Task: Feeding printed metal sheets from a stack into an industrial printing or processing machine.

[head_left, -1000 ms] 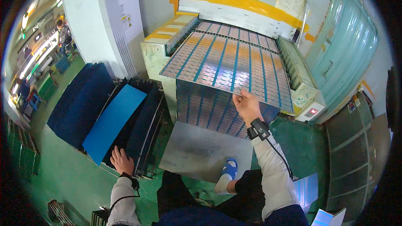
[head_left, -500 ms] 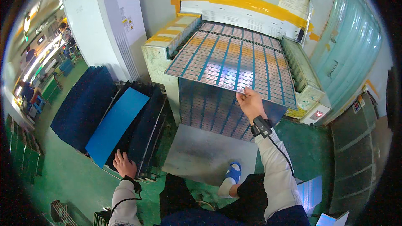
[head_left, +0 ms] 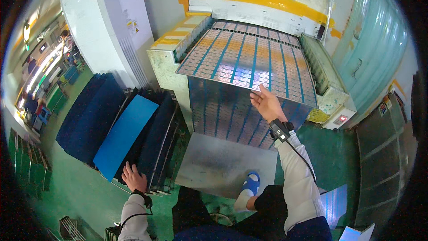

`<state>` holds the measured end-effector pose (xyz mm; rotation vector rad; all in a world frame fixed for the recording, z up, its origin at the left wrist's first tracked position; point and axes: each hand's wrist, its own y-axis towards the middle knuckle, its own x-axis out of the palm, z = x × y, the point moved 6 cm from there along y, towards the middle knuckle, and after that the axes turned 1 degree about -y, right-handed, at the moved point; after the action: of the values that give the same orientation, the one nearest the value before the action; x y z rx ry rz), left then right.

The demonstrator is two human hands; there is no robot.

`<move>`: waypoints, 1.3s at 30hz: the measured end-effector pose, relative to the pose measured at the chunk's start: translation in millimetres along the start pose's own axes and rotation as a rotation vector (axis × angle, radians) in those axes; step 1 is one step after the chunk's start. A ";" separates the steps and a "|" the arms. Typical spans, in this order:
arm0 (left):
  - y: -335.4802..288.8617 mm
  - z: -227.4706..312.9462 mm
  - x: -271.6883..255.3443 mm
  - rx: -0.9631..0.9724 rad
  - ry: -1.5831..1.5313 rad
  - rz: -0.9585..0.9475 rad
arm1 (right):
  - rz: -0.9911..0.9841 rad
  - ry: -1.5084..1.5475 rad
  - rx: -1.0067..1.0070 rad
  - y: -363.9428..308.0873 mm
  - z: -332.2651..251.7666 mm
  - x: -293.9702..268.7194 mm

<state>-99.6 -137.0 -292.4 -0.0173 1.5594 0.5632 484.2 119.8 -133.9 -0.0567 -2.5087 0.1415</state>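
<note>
In the rack (head_left: 157, 151), blue sheets (head_left: 122, 136) stand under the left hand (head_left: 133, 177).

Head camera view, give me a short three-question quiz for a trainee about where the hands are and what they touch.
1. True or false: the right hand is at the near edge of the large patterned sheet on the machine.
2. What does the left hand rest on?
A. the white cabinet
B. the rack of dark blue panels
C. the grey floor plate
3. Fill in: the bright panel lying on top of that rack is ____ in colour.

Key
1. True
2. B
3. Blue
</note>
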 end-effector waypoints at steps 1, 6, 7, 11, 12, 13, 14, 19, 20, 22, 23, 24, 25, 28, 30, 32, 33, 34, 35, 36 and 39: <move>-1.5 -4.5 -1.5 -0.003 0.005 0.001 | -0.035 -0.050 -0.002 -4.1 2.0 9.8; -6.1 -16.7 -11.1 -0.012 0.033 0.003 | -0.012 -0.561 -0.076 -6.4 4.1 19.0; -4.2 -11.2 -8.0 -0.007 0.029 0.003 | 0.037 -0.673 -0.170 -1.8 0.3 6.7; 4.7 9.4 4.9 0.021 0.009 -0.019 | 0.206 -1.191 -0.540 14.1 -9.5 -38.2; -0.4 -6.1 0.2 0.001 0.036 -0.028 | 0.198 -1.256 -0.546 9.3 -0.6 -17.6; -2.3 -12.5 -1.1 -0.009 0.042 -0.027 | 0.208 -1.333 -0.562 3.9 -0.1 -8.0; -4.2 -18.2 -2.2 -0.017 0.048 -0.025 | 0.191 -1.350 -0.575 -0.2 0.8 2.2; 1.3 -5.2 -1.1 -0.030 0.020 -0.055 | 0.220 -1.564 -0.721 -12.9 -10.3 6.8; 1.3 -5.2 0.3 -0.019 0.028 -0.036 | 0.229 -1.609 -0.730 -14.8 -10.5 7.4; -0.3 -8.3 -0.6 -0.014 0.042 -0.016 | 0.238 -1.694 -0.748 -20.1 -9.4 16.9; -1.2 -10.3 -0.6 -0.017 0.045 -0.015 | 0.228 -1.700 -0.753 -22.5 -9.5 21.3; -0.5 -7.9 -1.5 -0.015 0.044 -0.014 | 0.225 -1.710 -0.757 -24.0 -10.9 21.6; -0.1 -5.9 -2.4 -0.015 0.032 -0.017 | 0.220 -1.720 -0.762 -25.4 -11.7 22.4; 0.2 -4.8 -4.1 -0.025 0.016 -0.027 | 0.227 -1.752 -0.801 -29.2 -12.4 27.7; 0.1 -5.9 -1.7 -0.039 0.024 -0.032 | 0.221 -1.769 -0.855 -32.9 -13.8 31.9; -0.1 -2.8 -2.1 -0.025 0.009 -0.028 | 0.221 -1.781 -0.906 -37.3 -16.0 35.2; -0.8 -3.7 -4.6 -0.023 0.005 -0.025 | 0.219 -1.780 -0.931 -39.0 -16.7 38.0; 0.3 -6.5 -2.1 -0.024 0.007 -0.021 | 0.217 -1.779 -0.957 -41.0 -17.6 40.9; 0.7 -7.2 -1.3 -0.025 0.007 -0.019 | 0.205 -1.793 -0.950 -42.6 -18.3 42.3; 0.9 -6.9 -0.3 -0.028 0.007 -0.018 | 0.189 -1.807 -0.942 -45.4 -19.8 45.4; -0.1 -6.6 -0.3 -0.032 0.003 -0.016 | 0.179 -1.841 -0.871 -48.2 -20.5 54.9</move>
<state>-105.7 -139.6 -292.4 -0.0545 1.5522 0.5756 451.4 77.8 -79.8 -0.8247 -4.0336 -1.4914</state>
